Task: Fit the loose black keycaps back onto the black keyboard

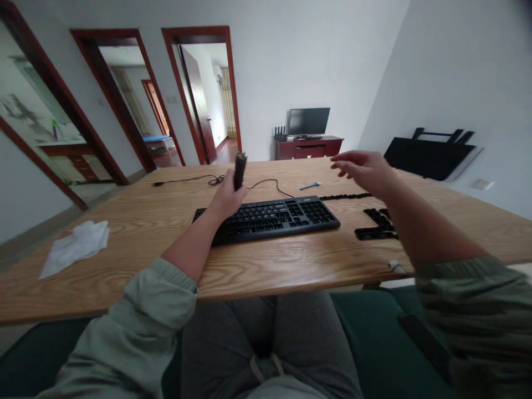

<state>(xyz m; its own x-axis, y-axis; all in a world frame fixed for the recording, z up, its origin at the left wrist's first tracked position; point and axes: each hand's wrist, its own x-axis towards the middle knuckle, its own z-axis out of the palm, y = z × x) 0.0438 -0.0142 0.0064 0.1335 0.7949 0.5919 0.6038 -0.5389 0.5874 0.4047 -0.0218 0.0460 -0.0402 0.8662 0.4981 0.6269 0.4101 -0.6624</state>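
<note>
My left hand (228, 198) is closed around a dark, stick-like cylinder (240, 170) held upright, its top end looking metallic. It hovers over the left part of a black keyboard (286, 217), hiding some of the keys. My right hand (361, 169) is raised above the table, right of the keyboard, with loosely bent fingers and nothing visible in them. Beneath it runs a row of small black pieces (344, 196) like keycaps. Closer to me, more black pieces (376, 233) lie in strips, partly covered by my right forearm.
A blue brush-like tool (310, 186) rests behind the keyboard, near its black cable (266, 180). Crumpled white tissue (78, 244) is on the table's left side. A small white item (397, 267) lies by the front edge. A dark phone-like object (424, 341) is on the green seat.
</note>
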